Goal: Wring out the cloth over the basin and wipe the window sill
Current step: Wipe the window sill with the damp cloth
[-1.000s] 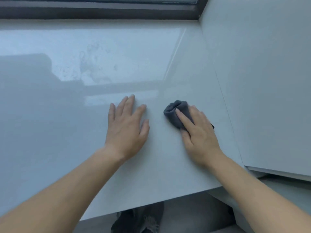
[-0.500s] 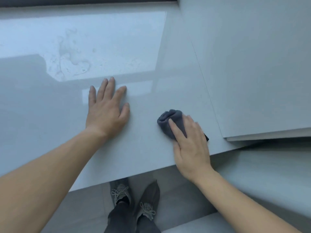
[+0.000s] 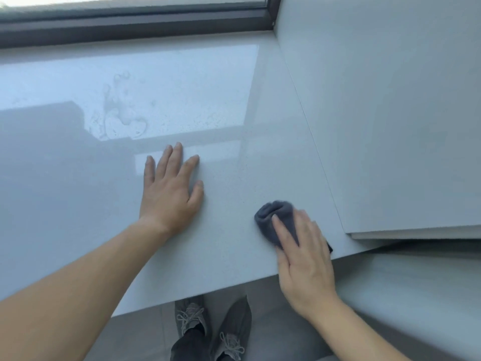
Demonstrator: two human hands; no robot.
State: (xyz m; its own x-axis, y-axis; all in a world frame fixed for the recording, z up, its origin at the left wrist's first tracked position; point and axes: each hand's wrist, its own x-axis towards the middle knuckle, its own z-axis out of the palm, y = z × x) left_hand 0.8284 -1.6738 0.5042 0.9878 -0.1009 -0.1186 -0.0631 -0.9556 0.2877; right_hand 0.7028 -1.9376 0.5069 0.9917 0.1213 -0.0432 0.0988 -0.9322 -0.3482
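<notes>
Head view: a person leans over a glossy white window sill (image 3: 234,113); a dark window frame (image 3: 130,24) runs along its far edge and grey shoes (image 3: 213,327) show below the near edge.
Cloth: a small dark grey cloth (image 3: 273,214), bunched into a wad, lies on the sill near the front edge and the right end, just beside the side wall panel (image 3: 390,126).
Right hand: the right hand (image 3: 304,261) lies palm down on the cloth, fingers (image 3: 279,230) straight across it, pressing rather than clutching; blur hides the thumb.
Left hand: the left hand (image 3: 169,194) rests flat on the bare sill, fingers (image 3: 177,157) spread and released, holding nothing, well apart from the cloth.
Handling: light, soft and limp, probably damp. It should slide readily on the slick surface, so flat pressure over its middle likely steers it better than a corner pinch.
Left to wipe: water marks (image 3: 119,118) farther back, toward the window.
Basin: not in view.
</notes>
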